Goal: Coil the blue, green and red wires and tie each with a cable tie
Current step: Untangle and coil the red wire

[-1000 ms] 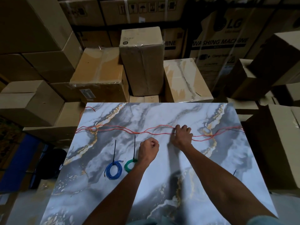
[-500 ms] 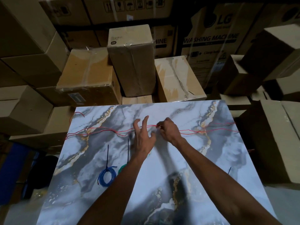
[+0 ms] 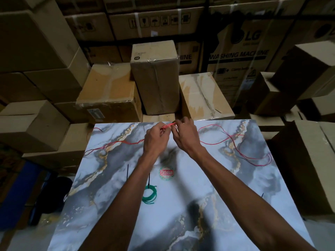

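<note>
Both hands have come up off the table since half a second back and now meet at the far edge; red wire on the right has been dragged into loose loops.

Table [image 3: 208,223]: marble-print top, cardboard boxes [image 3: 154,78] packed tight on far, left and right sides, so open room is only on the near half.

Left hand [image 3: 156,140] and right hand [image 3: 186,136] side by side, fingers curled, both pinching the red wire [image 3: 217,127] where it bunches between them. Wire tails run left and right across the far half, the right end looping close to the table's right edge, the left end going off the left edge.

Green wire [image 3: 149,194] already coiled and tied, lying near-centre just right of the left forearm. Cable tie [image 3: 127,172] tail shows left of that forearm; blue wire hidden under the arm, can't tell its state now. Round sticker [image 3: 166,173] beyond the green coil.

Judged progress: green done, red coiling just starting, its tie still to go.
</note>
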